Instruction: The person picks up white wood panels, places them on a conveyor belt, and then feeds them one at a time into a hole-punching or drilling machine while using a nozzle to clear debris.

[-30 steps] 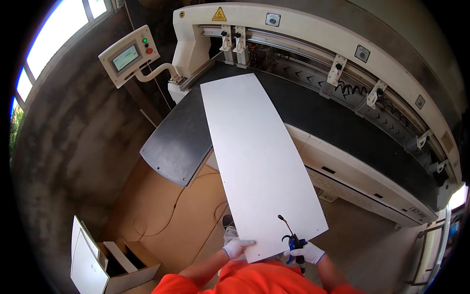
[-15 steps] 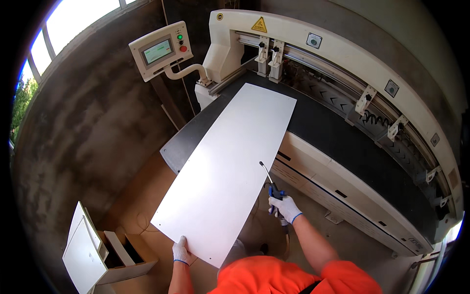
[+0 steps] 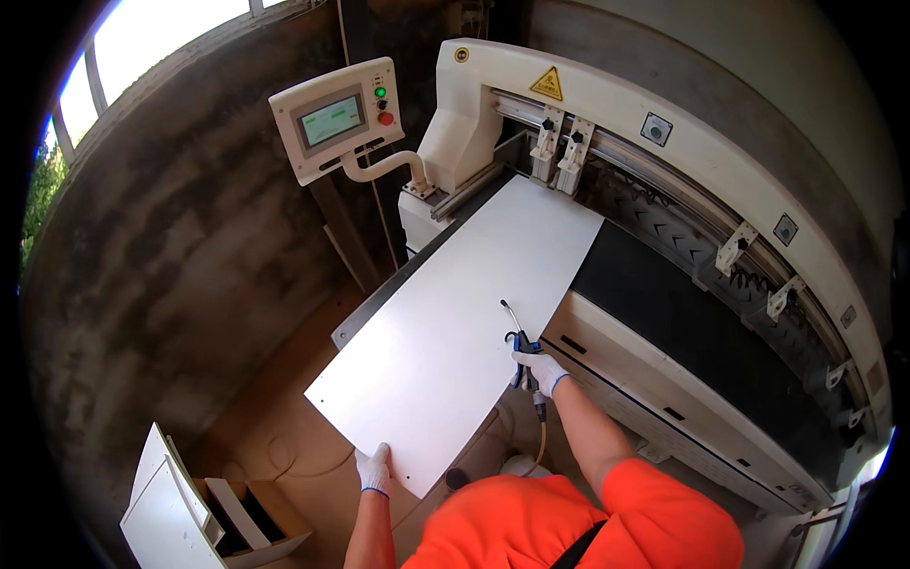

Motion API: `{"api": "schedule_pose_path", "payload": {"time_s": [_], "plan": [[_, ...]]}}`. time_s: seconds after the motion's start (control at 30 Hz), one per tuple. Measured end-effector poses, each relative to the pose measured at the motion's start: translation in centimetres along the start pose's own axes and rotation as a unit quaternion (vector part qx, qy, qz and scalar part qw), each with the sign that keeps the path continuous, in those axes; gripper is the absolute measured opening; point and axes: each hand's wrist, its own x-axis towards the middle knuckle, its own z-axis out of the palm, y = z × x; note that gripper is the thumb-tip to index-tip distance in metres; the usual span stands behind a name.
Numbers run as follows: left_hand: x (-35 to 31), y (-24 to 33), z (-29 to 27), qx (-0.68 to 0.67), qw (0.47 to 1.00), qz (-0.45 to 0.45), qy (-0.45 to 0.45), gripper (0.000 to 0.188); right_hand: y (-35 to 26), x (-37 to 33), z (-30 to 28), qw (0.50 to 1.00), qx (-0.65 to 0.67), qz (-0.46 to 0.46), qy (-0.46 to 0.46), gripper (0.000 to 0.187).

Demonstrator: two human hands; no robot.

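Across the left end of the black machine bed (image 3: 701, 313) lies a white panel (image 3: 427, 351), slanting from far right to near left, its near part jutting out past the bed toward the person. Small dark dots mark its two near corners. At its near edge, the left hand (image 3: 373, 468), in a white glove, is clamped on the panel, thumb over the top face; the other fingers are partly hidden, so the panel stretches away to the far side of this hand.

To the right, the gloved right hand (image 3: 540, 371) is closed around a blue and black air gun (image 3: 527, 345) just by the panel's right edge. The gun's thin nozzle (image 3: 512, 312) points far and left over the panel; whether it touches cannot be told. A hose (image 3: 543, 446) runs from the gun's grip toward the near side.

Beyond the panel's far end stand two pale upright clamps (image 3: 559, 147) under a cream beam (image 3: 616, 95), which curves away to the right. Far left, a control box (image 3: 332, 119) with a lit screen hangs on a bent arm. Near left on the floor, white boards (image 3: 166, 512) lean by an open carton (image 3: 284, 536).
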Motion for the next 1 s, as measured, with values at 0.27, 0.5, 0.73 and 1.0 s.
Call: {"api": "schedule_pose_path", "payload": {"time_s": [0.27, 0.5, 0.73, 1.0], "plan": [[3.1, 3.1, 3.7, -0.01, 0.999, 0.017, 0.031, 0.061, -3.1, 2.3, 0.2, 1.0, 0.015, -0.003, -0.013, 0.027], [4.7, 3.9, 3.9, 0.003, 0.998, 0.015, 0.059, 0.064, -8.0, 3.5, -2.0, 0.996, -0.085, -0.023, 0.009, 0.023], [4.0, 3.3, 3.6, -0.015, 0.997, 0.02, 0.073, 0.063, -27.1, 1.2, -13.7, 0.769, -0.29, -0.348, 0.451, 0.048], [4.7, 3.7, 4.3, -0.009, 0.999, 0.019, 0.04, 0.062, -36.4, -2.9, -20.7, 0.66, -0.387, -0.296, 0.571, 0.044]]}}
